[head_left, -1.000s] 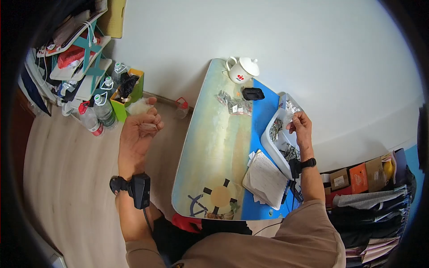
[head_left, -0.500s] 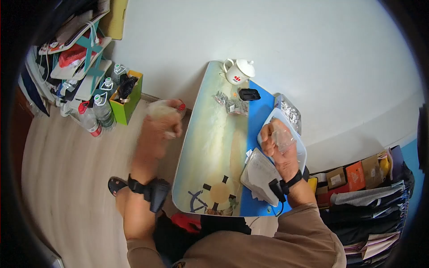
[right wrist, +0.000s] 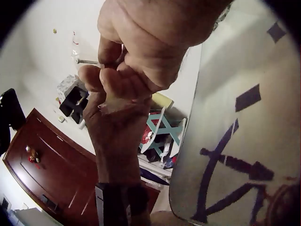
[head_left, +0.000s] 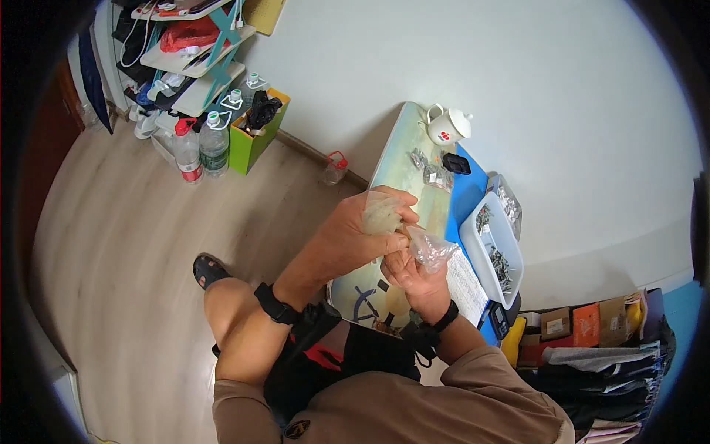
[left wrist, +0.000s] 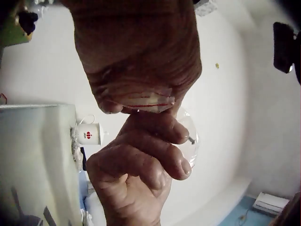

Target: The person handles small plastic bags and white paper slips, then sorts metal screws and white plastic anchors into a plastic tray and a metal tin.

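Observation:
My left hand (head_left: 347,240) and right hand (head_left: 418,281) meet over the front of the table. Clear plastic bags (head_left: 381,212) are held in the curled fingers of the left hand; a red line shows on them in the left wrist view. The right hand grips another clear bag (head_left: 431,249), its film standing out past the fingers. A metal screw (right wrist: 87,61) juts out by the right fingertips in the right wrist view, and its end (left wrist: 191,140) shows against the bag in the left wrist view. The fingers hide the rest of it.
Right of the hands stands a white tub (head_left: 515,259) with screws, beside a clear tray (head_left: 509,203) of small metal parts. Written sheets (head_left: 466,285) lie before the tub. Filled packets (head_left: 436,177), a black dish (head_left: 456,163) and a lidded mug (head_left: 448,126) are farther back.
The right hand has left the tub, bringing a clear bag leftward. The left hand has moved right from beside the table, still holding its bags, and both hands now meet. The head view has shifted.

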A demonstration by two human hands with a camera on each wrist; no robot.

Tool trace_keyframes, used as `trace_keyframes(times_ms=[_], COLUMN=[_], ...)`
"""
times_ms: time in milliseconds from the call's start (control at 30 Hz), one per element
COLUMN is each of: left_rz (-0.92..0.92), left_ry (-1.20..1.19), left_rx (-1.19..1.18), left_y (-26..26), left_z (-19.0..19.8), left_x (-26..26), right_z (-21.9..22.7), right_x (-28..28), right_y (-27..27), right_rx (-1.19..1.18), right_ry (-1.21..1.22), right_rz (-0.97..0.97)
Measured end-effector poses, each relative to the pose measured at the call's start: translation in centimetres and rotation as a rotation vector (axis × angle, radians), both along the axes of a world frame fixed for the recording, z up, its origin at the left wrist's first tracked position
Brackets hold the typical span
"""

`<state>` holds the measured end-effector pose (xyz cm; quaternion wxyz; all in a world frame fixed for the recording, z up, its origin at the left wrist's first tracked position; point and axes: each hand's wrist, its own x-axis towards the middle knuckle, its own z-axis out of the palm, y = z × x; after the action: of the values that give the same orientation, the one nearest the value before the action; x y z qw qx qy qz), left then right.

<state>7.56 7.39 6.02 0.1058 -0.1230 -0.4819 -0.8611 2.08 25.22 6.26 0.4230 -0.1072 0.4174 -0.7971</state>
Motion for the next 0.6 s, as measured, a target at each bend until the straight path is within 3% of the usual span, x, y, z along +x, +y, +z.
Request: trace_keyframes(times_ms=[67, 133, 267, 333, 367, 433, 467, 533, 600], left_rz=[-0.018, 0.066, 0.055, 0.095, 0.096, 0.166, 0.166, 0.198, 0.21], left_ry=[-0.036, 0.009, -0.002, -0.013, -0.013, 0.008, 0.007, 0.009, -0.002], left_rx=[0.041, -0.119, -0.067, -0.145, -0.144, -0.156, -0.155, -0.144, -0.141], left_y=[-0.2, -0.5, -0.4, -0.5, -0.5, -0.5, -0.6, -0.8, -0.8], left_z=[0.1, 0.1, -0.1, 0.0, 0.0, 0.1, 0.0, -0.3, -0.9], left_x=[0.4, 0.5, 0.4, 0.3, 0.2, 0.1, -0.1, -0.4, -0.9], right_z=[-0.1, 0.3, 0.0, -0.3, -0.4, -0.1, 0.0, 0.9, 0.5], right_x=[0.7, 1.2, 1.8, 1.9, 1.6, 0.9, 0.9, 1.3, -0.5], right_y=[-0.7, -1.5, -1.6, -1.5, -1.4, -1.0, -0.9, -1.1, 0.5], right_rx=[0.023, 0.017, -0.056, 0.205, 0.206, 0.055, 0.056, 0.263, 0.15], right_ry=[-0.02, -0.082, -0.208, 0.283, 0.284, 0.005, 0.004, 0.114, 0.183], right_rz=[-0.066, -0.097, -0.134, -0.121, -0.12, -0.038, -0.039, -0.407, -0.367])
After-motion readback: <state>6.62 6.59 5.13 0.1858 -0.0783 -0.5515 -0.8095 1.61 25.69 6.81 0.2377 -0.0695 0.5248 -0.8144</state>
